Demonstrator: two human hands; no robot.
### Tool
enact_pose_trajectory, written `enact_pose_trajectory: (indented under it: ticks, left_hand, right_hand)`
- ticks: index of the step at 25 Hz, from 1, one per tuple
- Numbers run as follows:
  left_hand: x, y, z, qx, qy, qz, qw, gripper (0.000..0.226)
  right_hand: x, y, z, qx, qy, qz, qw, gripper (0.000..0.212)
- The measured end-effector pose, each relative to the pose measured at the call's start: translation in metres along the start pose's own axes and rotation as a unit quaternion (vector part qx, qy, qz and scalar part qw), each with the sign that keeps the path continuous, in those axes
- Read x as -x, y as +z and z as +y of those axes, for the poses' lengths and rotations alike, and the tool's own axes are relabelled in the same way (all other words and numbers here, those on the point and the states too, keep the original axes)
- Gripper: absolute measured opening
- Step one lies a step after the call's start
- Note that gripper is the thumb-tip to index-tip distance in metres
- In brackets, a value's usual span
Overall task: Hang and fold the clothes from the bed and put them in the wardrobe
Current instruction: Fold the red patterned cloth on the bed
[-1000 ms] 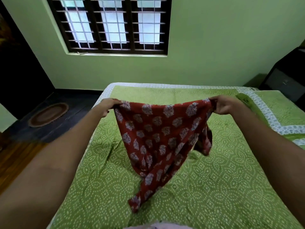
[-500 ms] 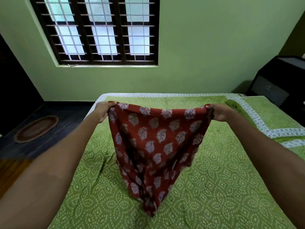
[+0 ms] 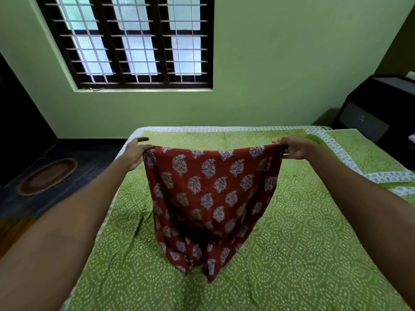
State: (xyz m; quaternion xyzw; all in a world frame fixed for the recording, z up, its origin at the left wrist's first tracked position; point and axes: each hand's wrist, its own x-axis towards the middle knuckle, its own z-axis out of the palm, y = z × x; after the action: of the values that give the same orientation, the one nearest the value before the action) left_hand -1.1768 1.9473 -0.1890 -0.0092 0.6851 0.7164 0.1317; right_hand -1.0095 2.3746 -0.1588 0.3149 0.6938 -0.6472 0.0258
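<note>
Red printed cloth (image 3: pixel 211 198) hangs over the green bed (image 3: pixel 292 254), its bottom touching the sheet. Left hand (image 3: pixel 137 153) at 9 o'clock and right hand (image 3: pixel 296 149) at 3 o'clock each have a pinching grip on a top corner.

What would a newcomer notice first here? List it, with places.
A red printed garment held spread at centre, its top corners pinched by the left hand and right hand. Its lower end trails onto the green bedsheet. Above, a barred window fills the green wall.
</note>
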Motion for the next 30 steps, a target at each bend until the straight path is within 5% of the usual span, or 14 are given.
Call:
enact_pose_trajectory:
  ticks: [7, 10, 16, 20, 24, 28, 30]
  left_hand:
    - [-0.001, -0.001, 0.008, -0.066, 0.017, -0.039, 0.997, 0.031]
    - [-0.001, -0.004, 0.004, -0.040, 0.010, -0.027, 0.999, 0.033]
    - [0.005, -0.004, 0.001, -0.079, -0.009, -0.038, 0.996, 0.037]
    - [0.011, 0.001, -0.002, -0.141, 0.000, -0.033, 0.989, 0.042]
    - [0.006, 0.000, -0.009, -0.254, 0.050, 0.020, 0.966, 0.035]
    - [0.013, 0.011, -0.015, -0.354, 0.151, 0.123, 0.915, 0.021]
    - [0.007, 0.017, -0.018, -0.355, 0.176, 0.218, 0.892, 0.022]
  right_hand:
    - [0.011, 0.002, -0.002, 0.000, -0.067, -0.083, 0.994, 0.028]
    - [0.014, 0.005, 0.004, 0.005, -0.102, -0.058, 0.993, 0.042]
    - [0.004, -0.010, 0.018, 0.098, -0.057, 0.029, 0.993, 0.030]
    - [0.005, -0.012, 0.028, 0.042, -0.063, 0.050, 0.996, 0.023]
    - [0.012, -0.012, 0.036, 0.071, -0.106, 0.075, 0.989, 0.020]
    - [0.021, 0.005, 0.040, 0.199, -0.183, 0.198, 0.942, 0.012]
    - [0.034, 0.031, 0.031, 0.247, -0.215, 0.134, 0.935, 0.018]
